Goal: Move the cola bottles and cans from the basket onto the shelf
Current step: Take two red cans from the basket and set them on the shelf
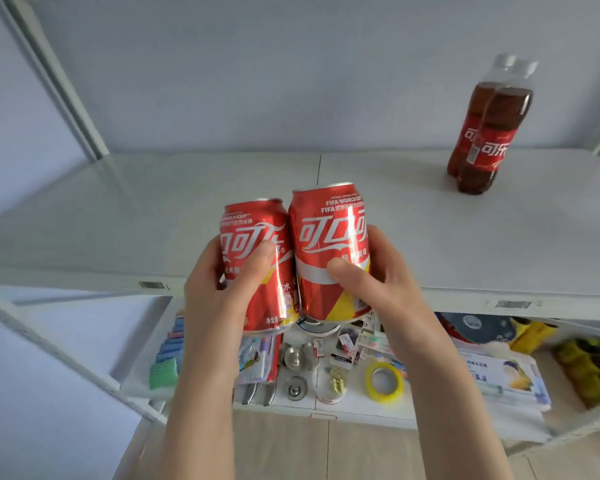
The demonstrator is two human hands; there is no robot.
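I hold two red cola cans upright, side by side and touching, in front of the white shelf [465,237]. My left hand [222,289] is shut on the left cola can [253,233]. My right hand [385,275] is shut on the right cola can [329,226], which sits slightly higher. Both cans hang over the shelf's front edge, above the lower level. Two cola bottles [485,133] with white caps stand close together at the back right of the shelf board. No basket is in view.
The lower shelf [326,410] holds small goods: a yellow tape roll [383,381], metal fittings [293,388], coloured packets [167,358] and a printed pack [503,375]. White uprights rise at the far left [66,91] and far right. A pale wall stands behind.
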